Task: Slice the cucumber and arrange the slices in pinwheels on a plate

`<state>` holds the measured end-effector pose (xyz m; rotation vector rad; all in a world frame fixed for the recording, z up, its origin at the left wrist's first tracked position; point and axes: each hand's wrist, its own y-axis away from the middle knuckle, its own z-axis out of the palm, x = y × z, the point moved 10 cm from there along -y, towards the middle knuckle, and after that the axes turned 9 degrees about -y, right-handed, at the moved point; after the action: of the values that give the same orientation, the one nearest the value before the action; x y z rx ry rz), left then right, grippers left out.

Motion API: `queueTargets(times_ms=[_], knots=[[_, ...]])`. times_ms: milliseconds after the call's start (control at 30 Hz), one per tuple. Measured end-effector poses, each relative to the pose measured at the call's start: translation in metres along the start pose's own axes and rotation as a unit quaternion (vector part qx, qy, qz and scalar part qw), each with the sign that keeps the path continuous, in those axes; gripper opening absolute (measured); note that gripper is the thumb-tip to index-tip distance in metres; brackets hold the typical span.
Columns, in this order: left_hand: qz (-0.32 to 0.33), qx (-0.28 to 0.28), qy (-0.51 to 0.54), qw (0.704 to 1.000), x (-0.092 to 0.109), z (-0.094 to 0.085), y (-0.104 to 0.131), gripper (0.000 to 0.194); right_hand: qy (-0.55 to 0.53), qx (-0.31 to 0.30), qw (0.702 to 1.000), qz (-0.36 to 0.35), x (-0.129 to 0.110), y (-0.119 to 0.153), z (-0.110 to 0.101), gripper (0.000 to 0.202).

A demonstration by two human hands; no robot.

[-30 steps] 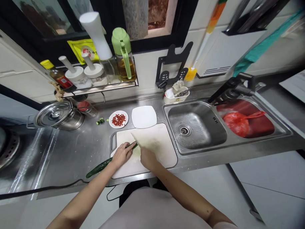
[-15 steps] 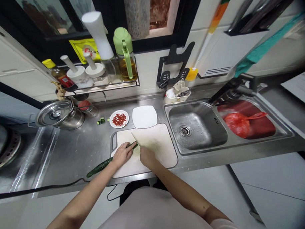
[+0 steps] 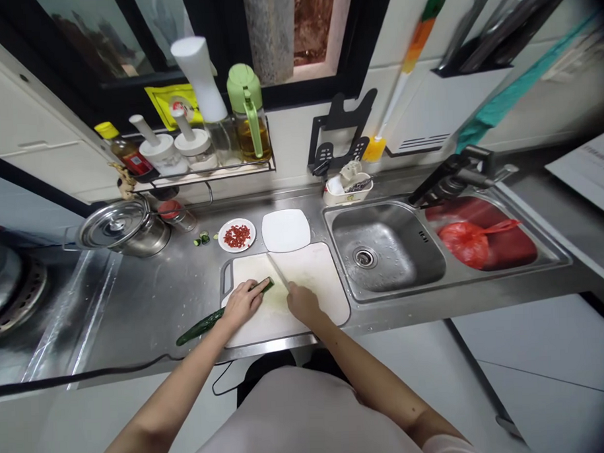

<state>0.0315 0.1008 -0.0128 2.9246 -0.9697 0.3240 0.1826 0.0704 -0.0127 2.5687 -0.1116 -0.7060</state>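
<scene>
My left hand is closed over a dark green cucumber on the white cutting board, its fingers reaching toward the right end. Further left, a length of dark green cucumber lies on the counter and runs under that hand; I cannot tell whether it is the same piece. In my right hand is a kitchen knife, its handle hidden in the closed fingers. The blade slants up and left, a little right of the cucumber's end.
Behind the board sit a plate of chopped red pieces and a square white plate. Green scraps and a lidded pot are at left. To the right is the sink, with a red bag in its far basin.
My right hand and the knife have moved right, away from the cucumber's end, leaving a gap. My left hand stays on the cucumber. The whole view has shifted slightly.
</scene>
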Motion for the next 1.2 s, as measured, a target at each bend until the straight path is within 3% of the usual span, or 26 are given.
queueTargets(times_ms=[367, 500, 700, 900, 967, 1100, 1200], knots=[[-0.096, 0.028, 0.038, 0.994, -0.008, -0.006, 0.012, 0.052, 0.127, 0.097, 0.987, -0.025, 0.012, 0.029, -0.02, 0.046], [-0.146, 0.051, 0.059, 0.986, -0.016, -0.006, 0.016, 0.049, 0.14, 0.108, 0.984, -0.031, 0.014, 0.034, -0.024, 0.05], [-0.163, 0.061, 0.042, 0.984, -0.014, -0.005, 0.023, 0.042, 0.134, 0.11, 0.984, -0.04, 0.014, 0.035, -0.024, 0.051], [-0.25, 0.173, 0.108, 0.946, -0.03, -0.039, 0.021, 0.041, 0.133, 0.105, 0.985, -0.044, 0.011, 0.035, -0.023, 0.05], [-0.213, 0.148, 0.115, 0.959, -0.018, -0.047, 0.003, 0.041, 0.136, 0.103, 0.984, -0.053, 0.008, 0.035, -0.023, 0.051], [-0.151, 0.039, 0.098, 0.983, 0.008, -0.049, -0.031, 0.046, 0.137, 0.105, 0.982, -0.08, -0.001, 0.036, -0.022, 0.054], [-0.143, -0.008, 0.099, 0.985, 0.015, -0.046, -0.04, 0.032, 0.143, 0.104, 0.98, -0.093, -0.004, 0.037, -0.021, 0.055]])
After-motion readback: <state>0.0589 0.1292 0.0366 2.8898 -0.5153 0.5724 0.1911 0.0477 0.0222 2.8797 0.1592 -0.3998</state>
